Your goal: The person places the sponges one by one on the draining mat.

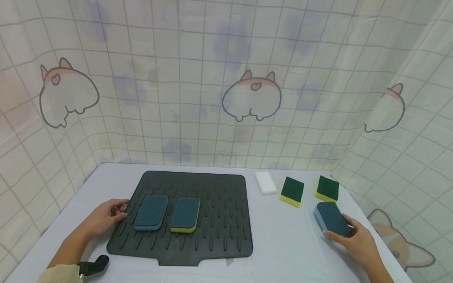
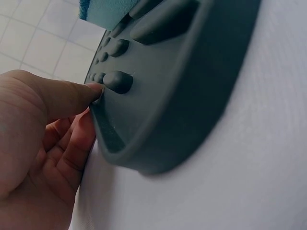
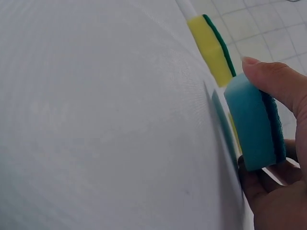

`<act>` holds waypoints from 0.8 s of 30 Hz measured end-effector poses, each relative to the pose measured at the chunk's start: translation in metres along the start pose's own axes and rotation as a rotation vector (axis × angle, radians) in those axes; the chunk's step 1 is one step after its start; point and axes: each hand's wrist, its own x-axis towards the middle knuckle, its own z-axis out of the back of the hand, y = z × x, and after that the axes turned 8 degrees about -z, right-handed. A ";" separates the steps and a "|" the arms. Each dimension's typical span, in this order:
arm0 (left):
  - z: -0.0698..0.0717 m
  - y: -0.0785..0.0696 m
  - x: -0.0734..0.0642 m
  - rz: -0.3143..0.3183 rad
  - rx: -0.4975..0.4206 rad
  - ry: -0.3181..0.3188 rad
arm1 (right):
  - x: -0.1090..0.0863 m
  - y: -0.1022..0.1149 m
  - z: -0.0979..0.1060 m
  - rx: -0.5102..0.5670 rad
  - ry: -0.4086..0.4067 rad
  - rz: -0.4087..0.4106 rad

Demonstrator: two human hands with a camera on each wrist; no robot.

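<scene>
My left hand (image 1: 104, 217) pinches the left edge of a dark grey ribbed drying mat (image 1: 226, 239). In the left wrist view its thumb lies over the rim and the other fingers curl at the outer side. Two sponges lie side by side on the mat: a blue one with a dark scouring top (image 1: 151, 212) and a yellow one with a dark blue top (image 1: 185, 214). At the table's right, my right hand (image 1: 362, 241) grips a light blue sponge (image 3: 252, 124) with a dark scouring side facing up, thumb and fingers on opposite sides. The sponge's shadow falls on the tablecloth.
Behind the held sponge sit two yellow sponges with green tops, one nearer the middle (image 1: 292, 191) and one at the far right (image 1: 327, 188). A white sponge block (image 1: 266, 182) lies beside the mat's back right corner. A tiled-pattern curtain (image 1: 198, 86) encloses the white table (image 1: 279, 243).
</scene>
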 end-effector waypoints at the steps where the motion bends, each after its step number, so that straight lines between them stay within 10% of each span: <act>1: 0.000 0.000 0.000 -0.001 -0.001 -0.001 | -0.001 0.000 0.000 -0.009 -0.001 0.000; 24: -0.001 0.002 0.000 -0.006 0.002 -0.014 | -0.013 0.021 -0.017 0.080 0.023 0.034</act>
